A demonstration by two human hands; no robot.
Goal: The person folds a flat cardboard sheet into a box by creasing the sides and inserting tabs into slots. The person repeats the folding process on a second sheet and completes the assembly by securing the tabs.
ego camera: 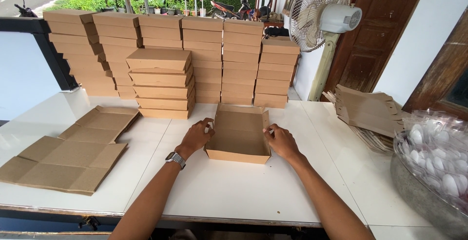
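Centre of white table (243,191): open brown cardboard box tray (239,135), walls raised. Left hand (195,137), silver wristwatch (175,159) on wrist, pinching tray's wall at nine o'clock. Right hand (281,141) gripping wall at three o'clock. At twelve o'clock: stacks of closed brown cardboard boxes (161,81). At nine o'clock: flat unfolded cardboard sheets (63,164). At two o'clock: white standing fan (324,15). At three o'clock: metal bowl of wrapped white plastic spoons (434,162).

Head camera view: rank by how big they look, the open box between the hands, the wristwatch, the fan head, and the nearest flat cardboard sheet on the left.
1. Flat cardboard sheet, though nearness inflates it.
2. Open box and fan head: too close to rank.
3. Wristwatch.
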